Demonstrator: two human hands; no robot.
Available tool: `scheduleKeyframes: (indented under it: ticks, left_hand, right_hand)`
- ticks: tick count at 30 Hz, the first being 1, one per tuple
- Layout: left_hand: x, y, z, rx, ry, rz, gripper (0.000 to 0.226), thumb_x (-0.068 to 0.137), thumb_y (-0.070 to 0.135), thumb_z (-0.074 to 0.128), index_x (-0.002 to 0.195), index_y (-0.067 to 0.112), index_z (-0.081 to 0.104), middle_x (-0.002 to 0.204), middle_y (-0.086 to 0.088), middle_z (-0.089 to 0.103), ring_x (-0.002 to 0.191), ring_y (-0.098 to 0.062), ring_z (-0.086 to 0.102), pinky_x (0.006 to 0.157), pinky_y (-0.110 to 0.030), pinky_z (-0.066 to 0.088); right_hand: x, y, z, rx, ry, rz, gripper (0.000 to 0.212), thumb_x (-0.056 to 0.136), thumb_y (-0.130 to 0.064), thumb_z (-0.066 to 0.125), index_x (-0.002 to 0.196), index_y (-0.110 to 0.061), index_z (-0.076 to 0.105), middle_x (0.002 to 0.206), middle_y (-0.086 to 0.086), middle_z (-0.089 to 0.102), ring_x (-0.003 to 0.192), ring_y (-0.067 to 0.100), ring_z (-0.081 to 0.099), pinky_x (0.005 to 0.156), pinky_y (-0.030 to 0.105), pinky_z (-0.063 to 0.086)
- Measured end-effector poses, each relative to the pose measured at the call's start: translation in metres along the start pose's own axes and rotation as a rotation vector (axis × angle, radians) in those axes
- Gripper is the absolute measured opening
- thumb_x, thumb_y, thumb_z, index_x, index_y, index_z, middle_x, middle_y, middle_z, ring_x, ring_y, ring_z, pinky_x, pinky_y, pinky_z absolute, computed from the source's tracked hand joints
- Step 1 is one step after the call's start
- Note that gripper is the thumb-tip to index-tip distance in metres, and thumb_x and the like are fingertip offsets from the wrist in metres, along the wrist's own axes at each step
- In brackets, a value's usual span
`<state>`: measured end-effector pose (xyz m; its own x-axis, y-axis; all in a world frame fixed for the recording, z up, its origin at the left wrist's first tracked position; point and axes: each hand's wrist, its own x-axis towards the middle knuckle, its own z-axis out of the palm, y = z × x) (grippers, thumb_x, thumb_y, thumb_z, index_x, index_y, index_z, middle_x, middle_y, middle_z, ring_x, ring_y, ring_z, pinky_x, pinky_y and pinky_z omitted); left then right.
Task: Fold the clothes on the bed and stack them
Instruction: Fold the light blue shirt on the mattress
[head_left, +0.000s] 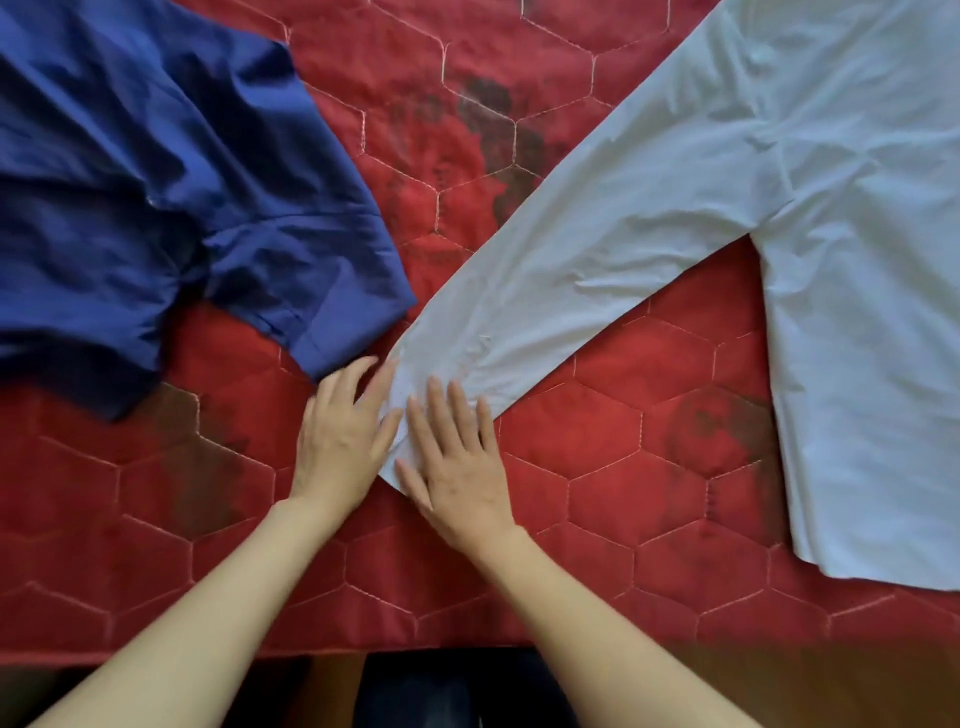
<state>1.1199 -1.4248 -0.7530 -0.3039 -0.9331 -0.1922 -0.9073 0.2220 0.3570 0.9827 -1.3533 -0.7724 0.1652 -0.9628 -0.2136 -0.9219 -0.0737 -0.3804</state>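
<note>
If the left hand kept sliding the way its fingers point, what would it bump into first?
Probably the blue shirt. The left hand lies flat by the white shirt's sleeve, fingers pointing up and slightly right, their tips almost at the blue sleeve's hem, though the gap is hard to judge.

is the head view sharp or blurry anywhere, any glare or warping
Head view: soft, even light, no glare; left hand fingertips slightly smeared, right hand sharper on the white shirt cuff; blue shirt soft; wide-angle bowing of the red quilt edge.
</note>
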Motion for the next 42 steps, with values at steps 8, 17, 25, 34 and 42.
scheduleKeyframes:
  ticks: [8,17,25,34,42]
  left_hand:
    - [0.027,0.027,-0.02,-0.45,-0.277,-0.671,0.015,0.087,0.021,0.066,0.089,0.007,0.065,0.083,-0.01,0.066,0.086,-0.032,0.06,0.066,-0.032,0.039]
    - [0.04,0.076,-0.062,-1.199,-0.053,-0.563,0.025,0.097,0.01,0.05,0.103,0.024,0.07,0.105,0.005,0.072,0.096,-0.003,0.066,0.079,-0.019,0.052]
    - [0.15,0.196,-0.068,-0.391,-0.265,0.135,0.025,0.079,0.019,0.078,0.102,0.015,0.071,0.1,0.006,0.07,0.098,-0.013,0.06,0.091,-0.035,0.041]
    - [0.302,0.501,-0.005,-0.46,-0.166,0.243,0.012,0.081,0.018,0.076,0.092,0.015,0.072,0.09,-0.004,0.069,0.091,-0.021,0.062,0.082,-0.039,0.048]
    - [0.393,0.709,0.095,-0.309,-0.076,0.478,0.016,0.087,0.021,0.066,0.101,0.014,0.069,0.1,-0.005,0.068,0.096,-0.025,0.059,0.073,-0.034,0.04]
  right_hand:
    - [-0.004,-0.021,-0.019,-0.037,-0.054,0.053,0.091,0.07,-0.049,0.07,0.144,-0.004,0.041,0.15,0.012,0.04,0.143,0.027,0.03,0.109,0.054,0.035]
    - [0.028,0.007,-0.093,0.597,0.333,0.325,0.034,0.081,-0.012,0.06,0.114,-0.011,0.067,0.103,0.004,0.065,0.085,0.022,0.063,0.07,0.037,0.052]
    - [0.023,0.172,-0.194,1.069,0.309,0.523,0.017,0.077,-0.039,0.073,0.085,-0.027,0.064,0.072,-0.01,0.066,0.066,0.007,0.059,0.064,0.036,0.049]
    - [0.012,0.468,-0.345,0.988,0.517,0.608,0.016,0.076,-0.022,0.079,0.088,-0.015,0.07,0.08,-0.001,0.072,0.071,0.012,0.063,0.073,0.044,0.054]
    - [-0.012,0.685,-0.409,0.857,0.64,0.804,0.018,0.077,-0.02,0.077,0.088,-0.008,0.069,0.086,0.009,0.071,0.08,0.027,0.065,0.081,0.052,0.053]
